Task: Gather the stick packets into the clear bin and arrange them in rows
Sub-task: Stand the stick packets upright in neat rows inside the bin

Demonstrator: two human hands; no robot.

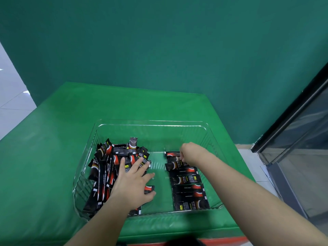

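- Black and red stick packets fill the clear bin [204, 128] in two groups: a loose pile [104, 173] at the lower left of centre, and a neat row [186, 181] at the lower right of centre.
- In the row each packet lies with its long axis left to right, one below the other.
- The right hand [189, 153] is at the upper end of the row; its curled fingers seem to pinch the top packet [173, 154] there.
- The left hand [132, 181] rests flat on the pile with straight, spread fingers and grips nothing.
- I judge the next packet comes from the pile, which lies left of the row and nearer to the left hand.
- The bin stands on a green table cover [53, 148].
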